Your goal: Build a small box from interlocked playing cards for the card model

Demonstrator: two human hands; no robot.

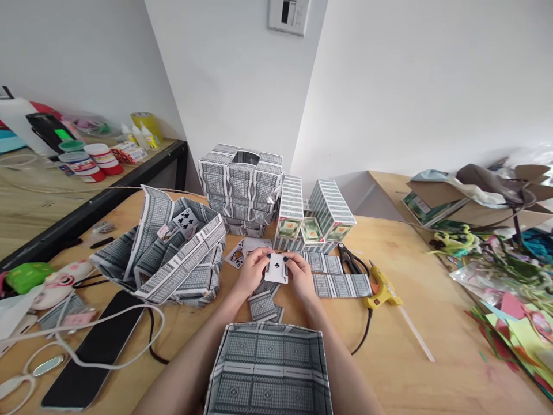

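Note:
Between my two hands is a playing card [277, 268], an ace of clubs, face up. My left hand [254, 266] pinches its left edge and my right hand [300, 272] pinches the right edge. Beneath and in front lie loose cards [261, 306], backs up. Face cards [235, 254] lie just beyond my left hand. To the right of my right hand are joined strips of cards [341, 285]. Close to my body, between my forearms, stands an open box made of cards [268, 369].
A yellow glue gun [383, 295] with a glue stick and black scissors [351, 259] lie right. Stacked card boxes [294, 216] and a card-built bag [242, 184] stand behind. A folded card piece [173, 253], a phone [95, 351] and a white cable [147, 314] are left.

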